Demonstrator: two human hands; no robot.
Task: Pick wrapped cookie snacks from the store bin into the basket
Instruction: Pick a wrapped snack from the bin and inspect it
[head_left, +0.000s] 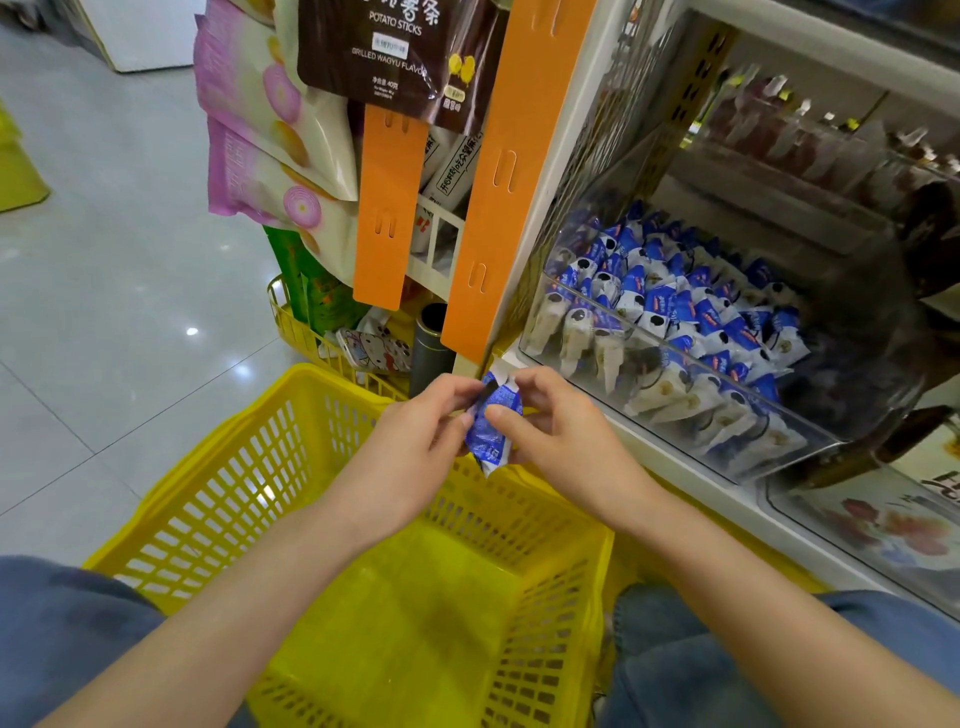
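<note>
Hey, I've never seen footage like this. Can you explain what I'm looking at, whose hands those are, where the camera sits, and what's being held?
There is no machine here. A person wears one wide-angle camera on the head, looking forward and down, so the arms entering from the bottom are their own. The left hand and right hand together pinch one blue wrapped cookie snack. It is held above a yellow basket, which stands between the person's knees in jeans. To the right, a clear store bin on the shelf holds many more blue-and-white snacks. A bag of potato sticks hangs above.
</note>
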